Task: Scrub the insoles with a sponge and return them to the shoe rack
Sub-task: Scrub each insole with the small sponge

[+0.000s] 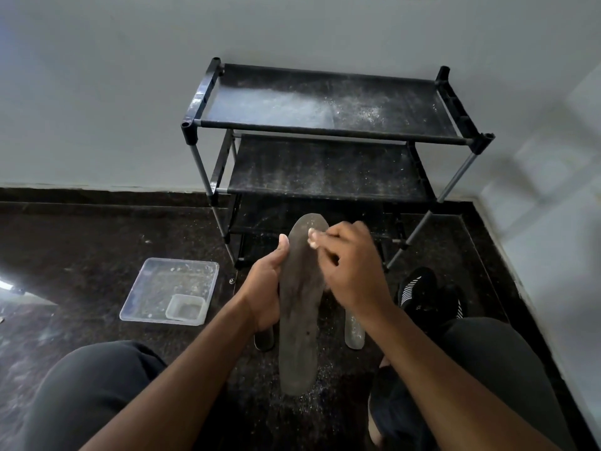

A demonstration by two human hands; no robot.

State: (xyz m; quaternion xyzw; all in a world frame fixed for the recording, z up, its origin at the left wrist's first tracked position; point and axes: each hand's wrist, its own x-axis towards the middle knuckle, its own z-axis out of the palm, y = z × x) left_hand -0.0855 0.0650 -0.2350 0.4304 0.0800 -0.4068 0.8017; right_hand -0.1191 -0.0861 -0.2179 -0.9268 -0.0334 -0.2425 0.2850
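Two hands at work | my left hand (265, 289) grips grey insole (300, 297) upright before shoe rack (325, 131) | my right hand (349, 268), fingers curled together, touches its toe end

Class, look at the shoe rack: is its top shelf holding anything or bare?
Bare. The top shelf of the shoe rack shows only pale dusty marks on its dark fabric; nothing stands on it.

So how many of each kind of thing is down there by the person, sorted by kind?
Insoles: 3, one grey insole gripped by the left hand, two ends on the floor, dark and pale
Clear plastic containers: 2, a tray and a small tub in it
Shoe racks: 1
Black shoes: 1
Total: 7

No sponge shows.
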